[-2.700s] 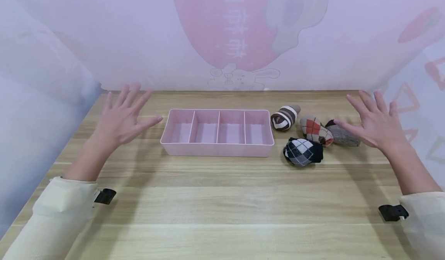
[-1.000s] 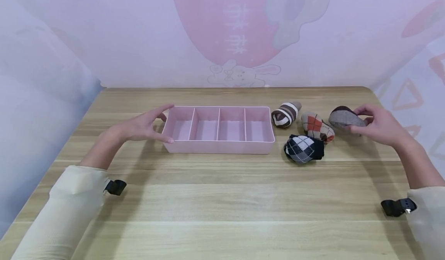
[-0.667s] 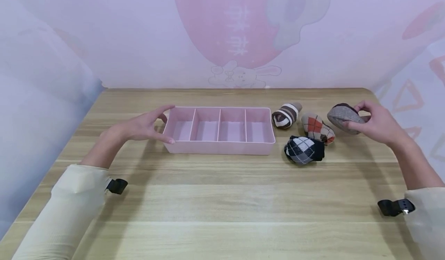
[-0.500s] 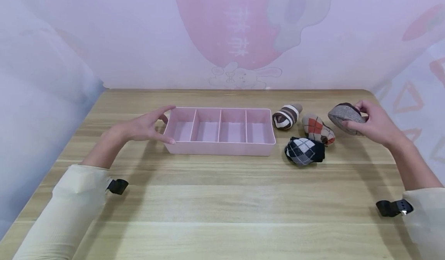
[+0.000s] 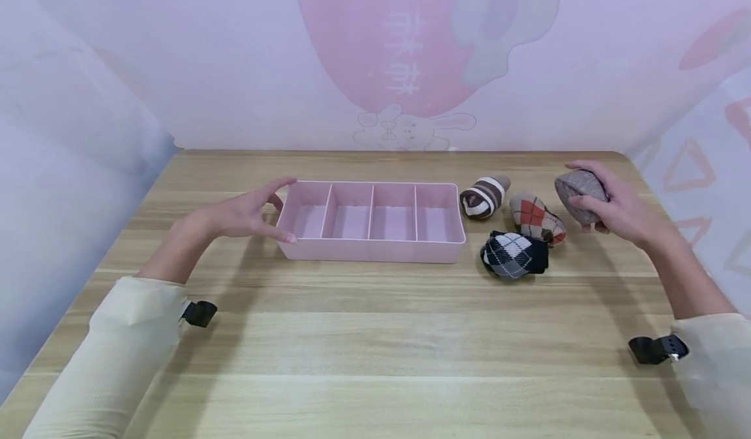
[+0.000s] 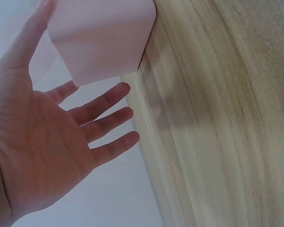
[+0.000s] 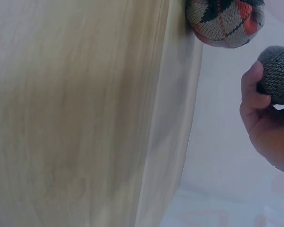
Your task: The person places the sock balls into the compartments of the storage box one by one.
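Right hand (image 5: 616,207): I am gripping the grey sock (image 5: 577,194), fingers curled round it, lifted off the table (image 5: 375,334). Orange sock (image 5: 535,217), black sock (image 5: 514,254), striped sock (image 5: 482,197): lying just beside. Left hand (image 5: 237,214): I am touching the tray (image 5: 369,251) end, fingers straight.

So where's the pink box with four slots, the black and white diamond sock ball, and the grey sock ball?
pink four-slot plastic box (image 5: 369,250): head view, front wall.
black-and-white diamond sock ball (image 5: 513,255): head view, middle.
grey sock ball (image 5: 577,186): head view, top.

Grey sock (image 5: 577,194) partly behind fingers (image 5: 581,201)
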